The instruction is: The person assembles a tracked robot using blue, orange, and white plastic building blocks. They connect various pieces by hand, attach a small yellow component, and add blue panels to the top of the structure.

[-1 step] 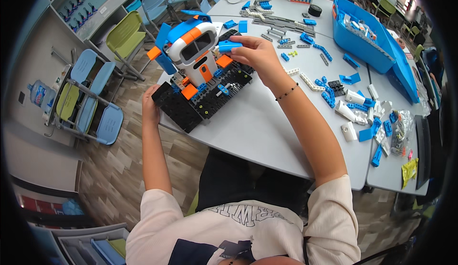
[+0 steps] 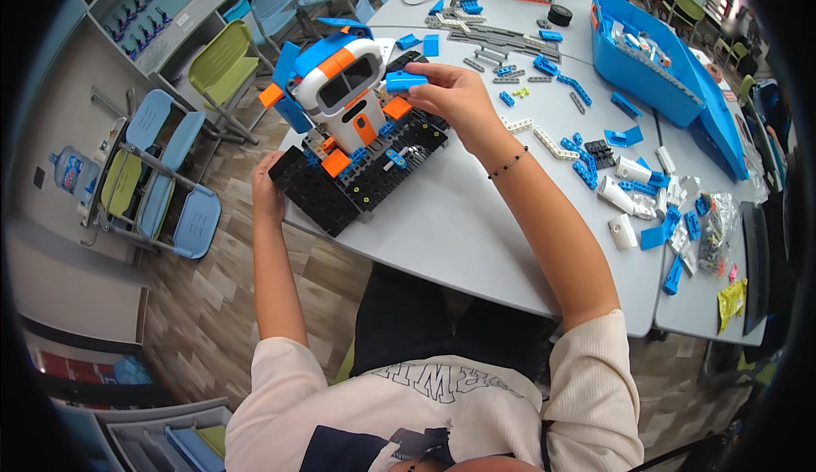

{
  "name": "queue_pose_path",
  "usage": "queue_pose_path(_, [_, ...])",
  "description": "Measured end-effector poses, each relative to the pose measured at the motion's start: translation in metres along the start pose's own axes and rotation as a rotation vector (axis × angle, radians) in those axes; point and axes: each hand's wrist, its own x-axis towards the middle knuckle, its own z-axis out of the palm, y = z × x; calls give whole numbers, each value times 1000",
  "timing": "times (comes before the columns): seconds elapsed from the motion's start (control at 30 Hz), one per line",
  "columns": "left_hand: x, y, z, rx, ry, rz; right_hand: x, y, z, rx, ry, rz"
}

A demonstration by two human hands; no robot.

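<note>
Tiny shift now: head-cam view's rolled a touch counterclockwise! Big blue box slides up & L a hair, yellow pkt nudges up, water btl far L dips slightly. R hand & blue pc edge L in frame; cam or hand, can't tell.

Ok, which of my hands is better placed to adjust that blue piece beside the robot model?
Probably your right hand: it pinches the blue piece beside the robot model. Your left hand is at the black track on the opposite side, away from that piece.
</note>
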Motion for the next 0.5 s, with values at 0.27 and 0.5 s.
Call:
queue_pose_path(0.27, [2, 5, 7, -19, -6, 14, 11, 12, 0, -19, -9, -87])
queue_pose_path(0.5, [1, 8, 10, -5, 17, 40, 7, 12, -1, 92, 55, -167])
